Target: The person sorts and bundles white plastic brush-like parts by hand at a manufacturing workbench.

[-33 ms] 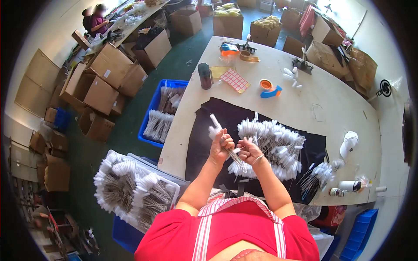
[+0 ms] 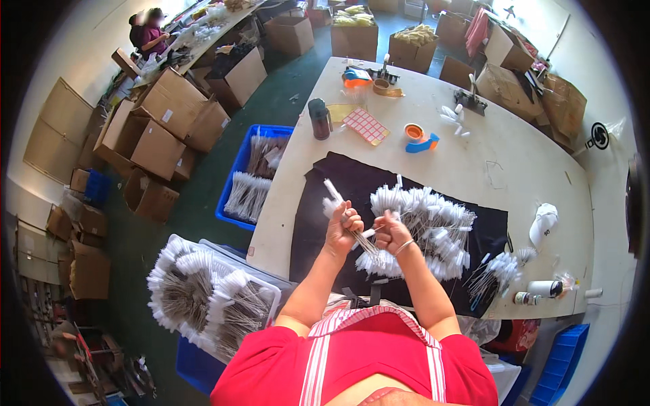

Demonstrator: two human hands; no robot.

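My left hand [image 2: 344, 229] is closed around a bundle of thin wire-stemmed brushes [image 2: 332, 191]; white bristle heads stick out above the fist, and wire stems fan out below it. Close on its right, my right hand [image 2: 391, 234] has its fingers pinched together. A thin stem with a white head seems to run from those fingers toward the bundle, partly hidden. Beside and beyond my right hand lies a large heap of the same white brushes [image 2: 433, 227] on a black cloth [image 2: 315, 223].
A bin piled with brushes [image 2: 210, 291] and a blue crate [image 2: 242, 162] stand left of the white table [image 2: 514, 183]. A dark bottle [image 2: 319, 118], tape dispenser [image 2: 422, 143], white cap [image 2: 544, 224] and white bottle [image 2: 544, 289] are on it. Far left, a person [image 2: 150, 34] sits at another table.
My right hand has shifted slightly up and away from the left fist, its fingers more blurred. The left hand still grips the bundle in nearly the same place.
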